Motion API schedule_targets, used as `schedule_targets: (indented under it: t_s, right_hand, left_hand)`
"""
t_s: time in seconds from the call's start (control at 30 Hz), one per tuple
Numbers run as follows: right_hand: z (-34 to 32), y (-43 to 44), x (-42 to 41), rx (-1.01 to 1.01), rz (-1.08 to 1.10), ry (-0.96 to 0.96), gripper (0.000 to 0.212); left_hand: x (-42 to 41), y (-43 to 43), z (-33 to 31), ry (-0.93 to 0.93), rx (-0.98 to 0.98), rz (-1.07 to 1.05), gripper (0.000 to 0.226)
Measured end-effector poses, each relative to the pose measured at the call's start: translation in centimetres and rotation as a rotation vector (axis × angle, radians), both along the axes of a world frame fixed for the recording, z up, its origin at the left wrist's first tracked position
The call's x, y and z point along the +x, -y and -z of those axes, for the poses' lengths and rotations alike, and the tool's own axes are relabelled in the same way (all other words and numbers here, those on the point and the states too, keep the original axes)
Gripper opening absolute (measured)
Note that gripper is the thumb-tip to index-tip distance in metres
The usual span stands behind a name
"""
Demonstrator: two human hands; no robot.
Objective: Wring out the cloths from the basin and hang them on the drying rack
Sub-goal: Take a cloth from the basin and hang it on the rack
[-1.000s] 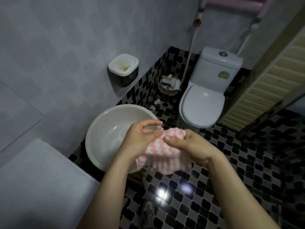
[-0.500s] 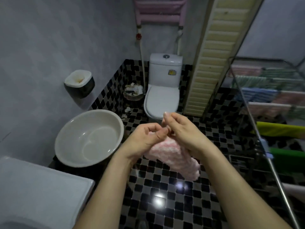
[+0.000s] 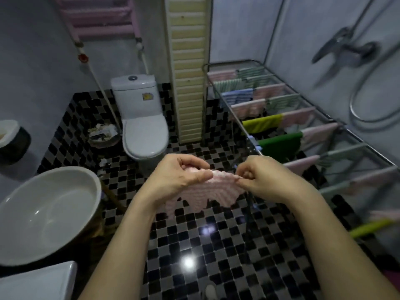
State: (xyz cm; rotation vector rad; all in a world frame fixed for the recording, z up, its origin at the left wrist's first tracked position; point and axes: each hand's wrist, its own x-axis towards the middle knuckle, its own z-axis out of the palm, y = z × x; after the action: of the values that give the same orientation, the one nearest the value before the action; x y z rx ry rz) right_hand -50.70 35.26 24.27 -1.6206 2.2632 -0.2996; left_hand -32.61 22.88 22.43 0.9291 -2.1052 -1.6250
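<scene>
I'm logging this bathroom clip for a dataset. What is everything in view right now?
cloth: one, pink-and-white, between both hands
basin: one, white, lower left
drying rack: one, metal, right side
hung cloths: many, pink, green, blue, yellow, on the rack's bars
toilet: one, white, back centre, lid down
waste bin: one, dark, left of toilet, holding paper
wall holder: one, white and black, far left
towel radiator: one, pink, upper wall
louvred door: one, cream, right of toilet
shower fitting: one, chrome, right wall
left hand: pinches cloth's left edge
right hand: pinches cloth's right edge
</scene>
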Motion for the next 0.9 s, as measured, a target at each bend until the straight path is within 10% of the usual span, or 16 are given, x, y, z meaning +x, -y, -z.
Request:
schedule_targets:
  t_s: [0.1,0.37,0.9]
  right_hand:
    - [0.9,-3.2,0.3,-0.052,0.119,0.023,0.01]
    - [1.1,-14.2,-0.9,-0.481,0.512,0.974,0.016]
    - [2.3,-34.9,-16.4,-0.629,0.647,0.746,0.024]
  left_hand:
    - [-0.4,-2.0,0.2,0.108,-0.101,0.165,0.015]
    - [-3.6,-9.5,0.2,-0.104,0.138,0.331,0.018]
    - [-18.1,-28.4,2.1,-0.19,0.089,0.431,0.006]
